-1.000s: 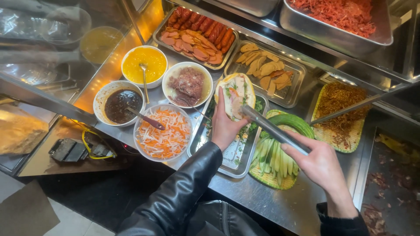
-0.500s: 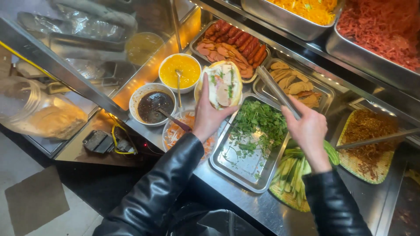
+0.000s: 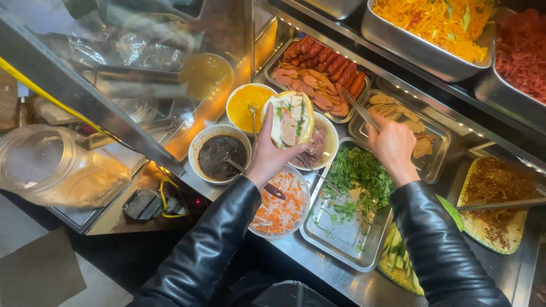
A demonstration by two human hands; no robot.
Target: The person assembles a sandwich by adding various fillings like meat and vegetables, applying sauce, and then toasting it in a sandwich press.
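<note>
Sandwich (image 3: pixel 290 119) gripped in left hand (image 3: pixel 267 153), right hand (image 3: pixel 392 145) holding tongs (image 3: pixel 358 108)

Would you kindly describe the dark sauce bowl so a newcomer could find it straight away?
Start at the metal counter of food trays and look beside the left hand holding the filled bread roll. Left of that wrist sits the dark sauce bowl: the only round white bowl holding brown-black liquid.

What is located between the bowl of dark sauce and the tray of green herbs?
In the head view, the left hand and a bowl of shredded carrot lie between the dark sauce bowl and the herb tray.
</note>
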